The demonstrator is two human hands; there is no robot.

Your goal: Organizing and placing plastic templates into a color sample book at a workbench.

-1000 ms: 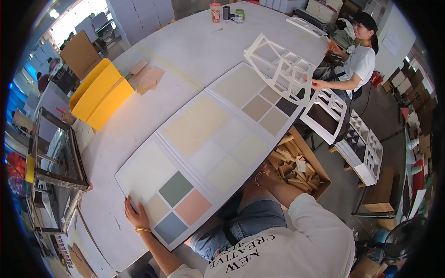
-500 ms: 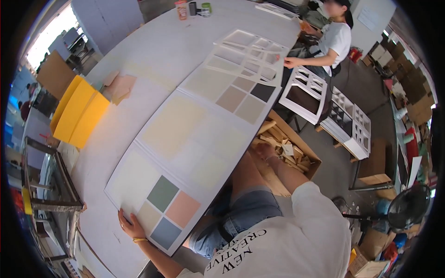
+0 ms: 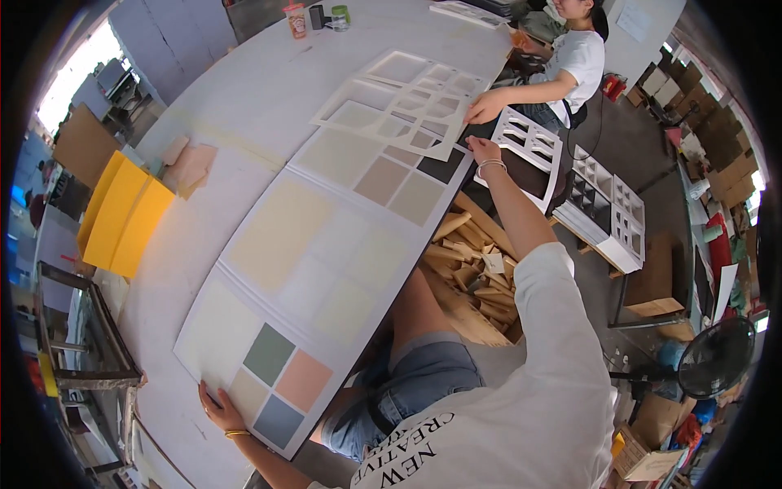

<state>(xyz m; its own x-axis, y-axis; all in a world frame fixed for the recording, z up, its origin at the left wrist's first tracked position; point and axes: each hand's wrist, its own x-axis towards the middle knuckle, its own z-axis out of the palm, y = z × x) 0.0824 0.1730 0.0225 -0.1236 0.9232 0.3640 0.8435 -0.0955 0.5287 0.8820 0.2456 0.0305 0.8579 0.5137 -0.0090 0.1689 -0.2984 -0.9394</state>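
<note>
A long folding sample board (image 3: 309,297) lies on the table, with coloured swatches at both ends and a pale yellowish middle panel. Flat against its near left edge rests my left hand (image 3: 220,406), fingers spread, beside a beige swatch. My right hand (image 3: 486,151) is at the far right edge, next to the black swatch (image 3: 441,163). Its fingers are curled together; what they pinch, if anything, is hidden. A white cut-out sheet (image 3: 446,151) with window openings lies over the board's far end, overlapping another. A co-worker's hand (image 3: 487,106) is at that sheet's right edge.
A cardboard box (image 3: 511,330) of rolled brown paper scraps stands by my legs. Stacked white cut-out frames (image 3: 623,253) are to the right, near a black fan (image 3: 717,359). Yellow folded card (image 3: 126,216) stands left; a cup (image 3: 296,22) sits on the far table.
My right hand has come up from the box of paper scraps to the board's far right edge. The cut-out sheets have shifted toward me and left. My left hand stays on the board.
</note>
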